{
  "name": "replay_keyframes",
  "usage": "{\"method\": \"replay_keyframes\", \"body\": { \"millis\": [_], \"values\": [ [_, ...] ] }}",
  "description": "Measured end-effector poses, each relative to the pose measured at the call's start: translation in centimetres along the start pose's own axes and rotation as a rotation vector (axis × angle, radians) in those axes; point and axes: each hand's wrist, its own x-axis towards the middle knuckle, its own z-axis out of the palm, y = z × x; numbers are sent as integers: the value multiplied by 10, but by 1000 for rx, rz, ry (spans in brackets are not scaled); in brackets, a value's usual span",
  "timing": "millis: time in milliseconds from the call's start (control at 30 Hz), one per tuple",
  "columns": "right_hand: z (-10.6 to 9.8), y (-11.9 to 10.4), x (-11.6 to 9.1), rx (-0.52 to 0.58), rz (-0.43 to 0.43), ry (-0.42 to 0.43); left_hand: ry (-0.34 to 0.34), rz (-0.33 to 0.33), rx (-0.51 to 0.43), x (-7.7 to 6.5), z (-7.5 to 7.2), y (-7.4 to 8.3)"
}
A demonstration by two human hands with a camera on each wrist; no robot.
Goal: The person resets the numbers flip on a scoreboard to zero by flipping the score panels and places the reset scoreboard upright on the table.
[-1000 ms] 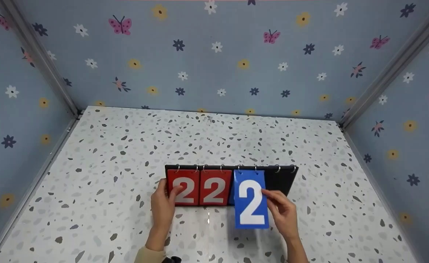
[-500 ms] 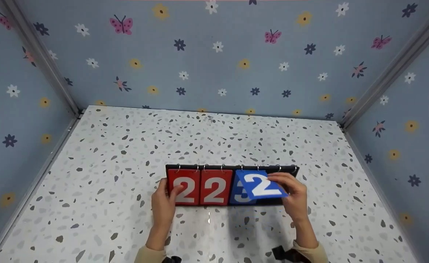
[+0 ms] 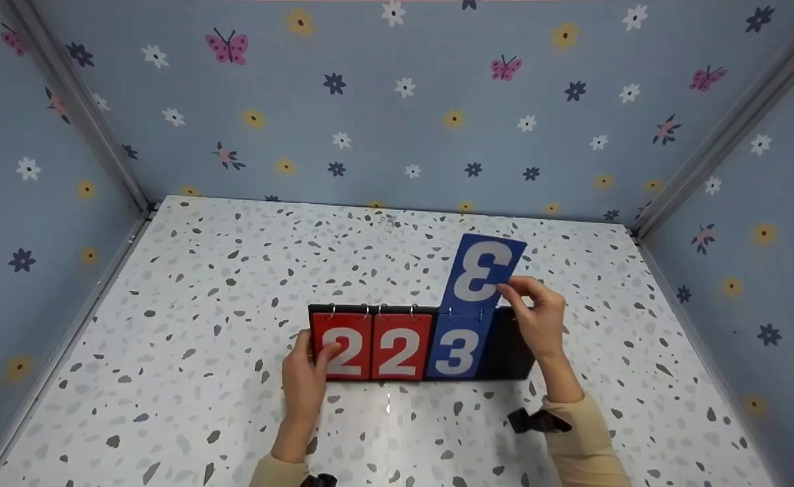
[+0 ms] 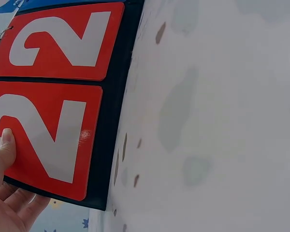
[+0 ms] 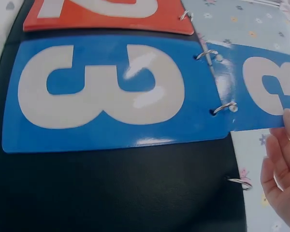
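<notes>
A black flip scoreboard [image 3: 509, 352] stands on the table, with number cards hung from metal rings along its top edge. Two red cards, the left "2" [image 3: 351, 333] and another "2" [image 3: 398, 352], hang side by side. Right of them hangs a blue "3" card [image 3: 456, 350]. My left hand [image 3: 304, 379] grips the board's left end, thumb on the first red card and fingers behind. Above the top edge, a lifted blue card [image 3: 481, 270] shows a "3" on its back; my right hand [image 3: 540, 318] pinches its right edge between thumb and fingers.
The white speckled table [image 3: 268, 270] reaches back to a blue flowered wall [image 3: 397, 101]. Side panels [image 3: 742, 270] close in the left and right. On the board's right end, bare rings [image 5: 240, 182] carry no card.
My right hand has swung the blue "2" card up and over the top edge, uncovering the blue "3" beneath. The left hand keeps its place on the board.
</notes>
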Motion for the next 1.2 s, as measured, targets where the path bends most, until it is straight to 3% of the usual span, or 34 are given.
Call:
{"method": "replay_keyframes", "body": {
  "millis": [167, 400, 633, 900, 1200],
  "values": [
    [6, 8, 11, -119, 70, -7, -2, 0, 0, 1, 1, 0],
    [11, 42, 16, -223, 181, -33, -5, 2, -13, 0, 1, 0],
    [12, 43, 19, -285, 224, -82, -7, -5, -6, 0, 1, 0],
    [7, 42, 13, -302, 140, -89, 2, 1, -4, 0, 1, -1],
    [5, 26, -5, -283, 9, 55, 11, 30, -20, 0, 0, -2]
  ]
}}
